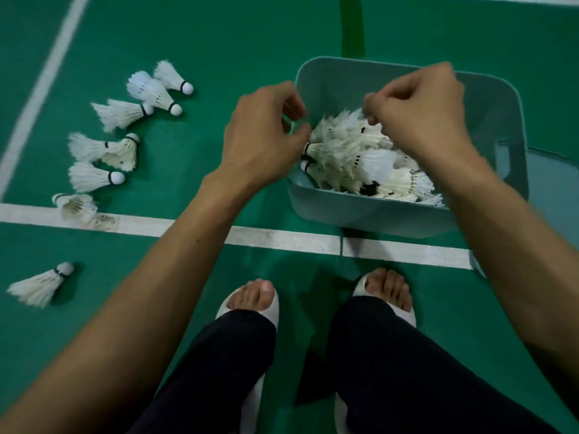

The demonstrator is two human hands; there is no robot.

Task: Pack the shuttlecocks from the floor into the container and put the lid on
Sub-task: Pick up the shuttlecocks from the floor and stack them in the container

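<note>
A pale blue-grey plastic container (pixel 369 211) stands on the green floor and holds a heap of white feather shuttlecocks (pixel 360 155). My left hand (pixel 263 133) hovers over the container's left rim, fingers curled and apart, with nothing seen in it. Over the heap, my right hand (pixel 419 111) has its fingers curled in and its fingertips touch feather tips. Several loose shuttlecocks (pixel 94 177) lie on the floor to the left, and a single shuttlecock (pixel 40 285) lies apart at the near left. A pale flat piece (pixel 551 195), perhaps the lid, shows to the right of the container.
White court lines (pixel 156 225) cross the floor in front of the container and along the left. My feet in white slippers (pixel 250 302) and dark trouser legs fill the bottom, close to the container's near side.
</note>
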